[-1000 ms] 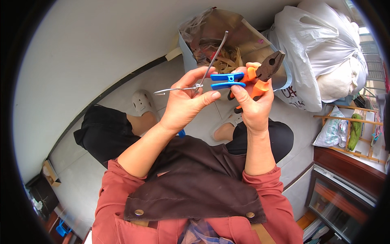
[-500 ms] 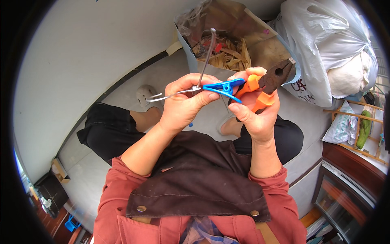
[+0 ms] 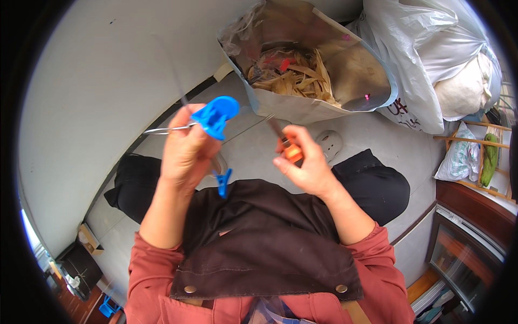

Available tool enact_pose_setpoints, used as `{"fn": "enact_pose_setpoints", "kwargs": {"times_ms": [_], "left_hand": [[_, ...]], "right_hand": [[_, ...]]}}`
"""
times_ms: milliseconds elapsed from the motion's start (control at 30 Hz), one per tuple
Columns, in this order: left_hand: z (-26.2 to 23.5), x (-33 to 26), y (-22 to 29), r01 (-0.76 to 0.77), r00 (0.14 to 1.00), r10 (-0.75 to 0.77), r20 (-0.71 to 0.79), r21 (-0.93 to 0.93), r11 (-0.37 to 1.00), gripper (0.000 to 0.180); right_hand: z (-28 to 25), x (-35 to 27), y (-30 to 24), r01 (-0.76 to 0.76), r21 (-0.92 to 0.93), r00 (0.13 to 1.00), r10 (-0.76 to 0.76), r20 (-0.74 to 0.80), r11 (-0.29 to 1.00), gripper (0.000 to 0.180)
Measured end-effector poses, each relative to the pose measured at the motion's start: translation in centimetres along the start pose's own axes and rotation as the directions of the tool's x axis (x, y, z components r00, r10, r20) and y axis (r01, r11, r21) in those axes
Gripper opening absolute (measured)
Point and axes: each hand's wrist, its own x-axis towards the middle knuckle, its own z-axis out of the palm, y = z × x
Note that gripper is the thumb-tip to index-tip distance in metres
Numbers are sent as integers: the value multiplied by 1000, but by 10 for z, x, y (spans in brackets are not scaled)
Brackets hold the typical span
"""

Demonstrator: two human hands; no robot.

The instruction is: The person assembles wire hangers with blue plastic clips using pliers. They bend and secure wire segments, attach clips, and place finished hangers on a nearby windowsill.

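Observation:
My left hand (image 3: 183, 159) is closed around a bent metal wire (image 3: 162, 130), with the fingers wrapped on it. One thin end of the wire sticks up, blurred by motion. A blue plastic clip (image 3: 217, 116) sits at the fingertips, its broad side turned up. Below the palm hangs a smaller-looking blue clip (image 3: 223, 182); how it is joined to the wire is hidden. Over to the right, my right hand (image 3: 313, 170) grips orange-handled pliers (image 3: 292, 151). Their dark jaws point up and left, smeared by motion. The pliers and the clips are apart.
A large open bag (image 3: 302, 105) holding dry husks and scraps stands ahead. Right of it is a full white plastic bag (image 3: 426, 65). A wooden rack (image 3: 475, 139) bears a green vegetable (image 3: 489, 160). A white wall (image 3: 97, 97) rises on the left.
My hands have moved apart. The left went left with the wire and clip, turning the clip; the right came down and left, taking the pliers away and tilting their jaws up-left.

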Motion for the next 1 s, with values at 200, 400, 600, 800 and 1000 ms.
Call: {"fn": "enact_pose_setpoints", "kwargs": {"times_ms": [200, 400, 600, 800, 1000], "left_hand": [[2, 13, 25, -63, 995, 75, -63, 177, 982, 28], [-4, 25, 17, -58, 997, 67, -38, 197, 979, 31], [-30, 38, 15, -62, 997, 66, -51, 87, 994, 31], [-31, 39, 25, -125, 992, 125, -20, -23, 992, 17], [-26, 43, 33, -82, 996, 84, -22, 51, 995, 19]], "right_hand": [[36, 9, 146, -374, -656, 900, 427, -85, 656, 38], [40, 18, 236, -396, -819, 809, 579, -98, 415, 35], [66, 47, 224, 112, -917, 849, 443, 288, 382, 24], [-35, 117, -60, 379, -365, 181, 319, 930, 850, 9], [-175, 218, 45, 61, -821, 910, 307, 280, 568, 14]]}}
